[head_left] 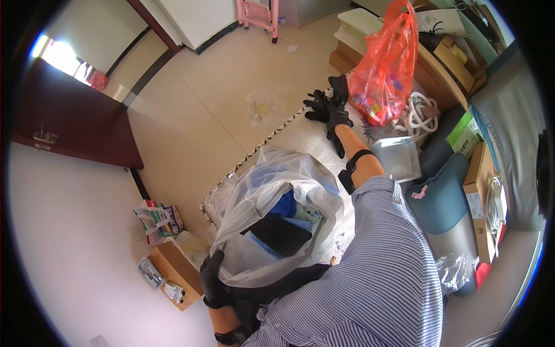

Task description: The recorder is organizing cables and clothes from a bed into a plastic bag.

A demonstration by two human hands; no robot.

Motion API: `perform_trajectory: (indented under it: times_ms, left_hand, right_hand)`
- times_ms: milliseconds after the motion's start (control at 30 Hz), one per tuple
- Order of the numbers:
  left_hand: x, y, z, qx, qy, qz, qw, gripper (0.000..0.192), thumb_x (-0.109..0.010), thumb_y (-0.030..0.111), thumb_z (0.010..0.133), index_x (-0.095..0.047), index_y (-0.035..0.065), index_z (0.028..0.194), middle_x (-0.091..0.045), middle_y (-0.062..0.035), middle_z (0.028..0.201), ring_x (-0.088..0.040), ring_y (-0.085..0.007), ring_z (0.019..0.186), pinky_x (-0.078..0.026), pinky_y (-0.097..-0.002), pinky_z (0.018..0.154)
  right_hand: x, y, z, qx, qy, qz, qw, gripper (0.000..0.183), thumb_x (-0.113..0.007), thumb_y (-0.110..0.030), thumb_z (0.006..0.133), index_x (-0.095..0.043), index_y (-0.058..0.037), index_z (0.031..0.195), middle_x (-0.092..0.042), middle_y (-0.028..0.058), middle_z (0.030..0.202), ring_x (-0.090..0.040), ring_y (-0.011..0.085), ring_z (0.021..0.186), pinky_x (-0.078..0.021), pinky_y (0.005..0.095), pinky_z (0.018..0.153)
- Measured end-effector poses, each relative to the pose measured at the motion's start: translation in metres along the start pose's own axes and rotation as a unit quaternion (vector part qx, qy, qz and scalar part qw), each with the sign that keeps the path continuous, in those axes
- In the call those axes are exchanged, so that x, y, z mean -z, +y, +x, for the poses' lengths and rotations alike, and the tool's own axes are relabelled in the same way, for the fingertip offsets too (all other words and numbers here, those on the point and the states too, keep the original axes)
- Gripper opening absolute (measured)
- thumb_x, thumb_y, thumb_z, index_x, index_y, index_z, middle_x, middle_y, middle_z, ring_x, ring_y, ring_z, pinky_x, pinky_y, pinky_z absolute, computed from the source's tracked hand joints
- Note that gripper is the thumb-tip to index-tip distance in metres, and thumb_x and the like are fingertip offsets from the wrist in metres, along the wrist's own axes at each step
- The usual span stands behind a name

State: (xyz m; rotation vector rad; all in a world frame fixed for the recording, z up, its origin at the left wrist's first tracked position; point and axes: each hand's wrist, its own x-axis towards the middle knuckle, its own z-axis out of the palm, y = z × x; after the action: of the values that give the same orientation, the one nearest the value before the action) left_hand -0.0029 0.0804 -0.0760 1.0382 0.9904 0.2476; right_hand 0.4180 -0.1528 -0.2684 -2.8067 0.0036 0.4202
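Wearing a black glove, my left hand [213,277] grips the near-left rim of a translucent white plastic bag [256,191]. The bag stands wide open on the pale quilted cover before me. Folded cloth lies inside it: a black piece [277,234] on top, with blue fabric [284,204] and a light patterned piece [308,213] around it. My right hand [327,112], also black-gloved, reaches out to the cover's far edge. It rests on a dark, limp item [339,89] that shows above and below it; whether the fingers grip it is unclear.
A red plastic bag [383,73] stands beyond my right hand, near a coiled white hose [422,115] and a clear plastic box [396,158]. Cardboard boxes and a grey-blue cushion [438,204] line the right. An open carton [180,273] sits at left by the wall.
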Motion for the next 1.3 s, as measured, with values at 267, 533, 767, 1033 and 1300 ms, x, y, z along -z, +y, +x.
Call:
perform_trajectory:
  times_ms: [267, 533, 767, 1033, 1300]
  left_hand:
    - [-0.002, 0.005, -0.006, 0.01, -0.014, 0.005, 1.0, 0.036, -0.056, 0.013, 0.076, -0.052, -0.0058, 0.106, -0.058, -0.0108, 0.095, -0.056, -0.0198, 0.084, -0.043, -0.028, 0.076]
    - [-0.008, 0.002, -0.026, -0.026, -0.107, -0.004, 0.994, 0.036, -0.057, 0.013, 0.076, -0.052, -0.0039, 0.107, -0.056, -0.0093, 0.097, -0.054, -0.0179, 0.086, -0.043, -0.0284, 0.077]
    - [-0.026, 0.025, -0.043, -0.003, -0.132, -0.079, 0.988, 0.029, -0.056, 0.008, 0.077, -0.053, -0.0015, 0.105, -0.059, -0.006, 0.089, -0.058, -0.0132, 0.076, -0.048, -0.0264, 0.065]
    - [-0.029, 0.027, -0.063, -0.046, -0.229, -0.046, 0.971, 0.047, -0.058, -0.001, 0.074, -0.045, 0.0025, 0.119, -0.057, -0.0062, 0.093, -0.057, -0.0116, 0.066, -0.049, -0.0222, 0.05]
    - [-0.025, 0.016, -0.066, -0.109, -0.282, -0.101, 0.948, 0.06, -0.059, -0.002, 0.066, -0.041, 0.0005, 0.124, -0.053, -0.0052, 0.105, -0.052, -0.0059, 0.069, -0.043, -0.0157, 0.059]
  right_hand:
    - [0.058, -0.002, -0.111, -0.172, -0.216, 0.372, 0.886, 0.067, -0.066, -0.013, 0.061, -0.042, -0.0115, 0.124, -0.049, 0.0095, 0.119, -0.052, 0.0304, 0.101, -0.0404, 0.0525, 0.084]
    - [-0.018, 0.111, -0.115, 0.153, -0.07, 0.268, 0.948, 0.028, -0.057, -0.008, 0.067, -0.061, -0.0062, 0.094, -0.062, 0.0109, 0.088, -0.059, 0.0228, 0.087, -0.0481, 0.0325, 0.067]
    - [0.178, 0.02, -0.261, 0.305, -0.333, 0.553, 0.7, 0.038, -0.052, -0.003, 0.076, -0.048, -0.0027, 0.114, -0.044, 0.0131, 0.123, -0.047, 0.0237, 0.109, -0.0425, 0.0364, 0.087]
    - [0.223, -0.014, -0.338, 0.537, -0.271, 0.547, 0.582, 0.042, -0.053, -0.006, 0.076, -0.045, -0.0069, 0.118, -0.044, 0.0121, 0.123, -0.044, 0.0215, 0.11, -0.0397, 0.0331, 0.089]
    - [0.093, -0.091, -0.316, 0.476, -0.176, 0.499, 0.702, 0.046, -0.053, -0.008, 0.077, -0.042, -0.011, 0.122, -0.043, 0.0111, 0.122, -0.042, 0.0193, 0.112, -0.0368, 0.0297, 0.091]
